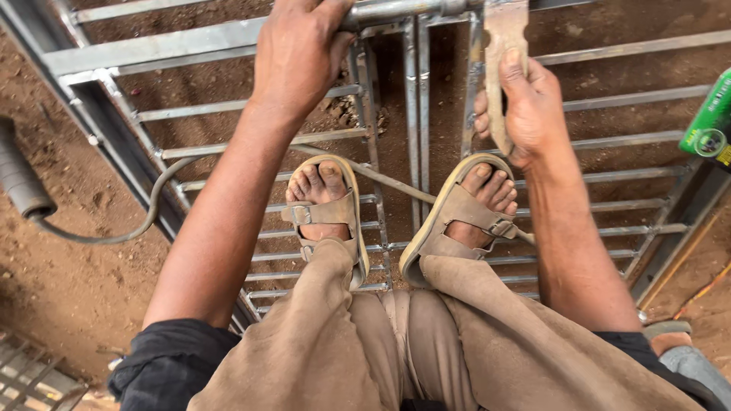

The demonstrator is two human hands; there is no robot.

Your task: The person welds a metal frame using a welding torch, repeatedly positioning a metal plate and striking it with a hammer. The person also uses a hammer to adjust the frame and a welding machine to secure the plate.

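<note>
Steel, by the look of it: the metal grille (426, 99) lies flat on the dirt ground (68, 266) under the sandalled feet, likely heavy, stiff and hard-edged. The left hand (298, 57) is wrapped over its round top bar (396, 11), the surest hold. Just right of that, the right hand (525, 106) is closed around a flat, rusty tool (502, 46) set against an upright.

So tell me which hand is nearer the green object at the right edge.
Right. The right hand, gripping a flat metal tool, is closer to the green object. The left hand grips the round bar far to its left.
</note>
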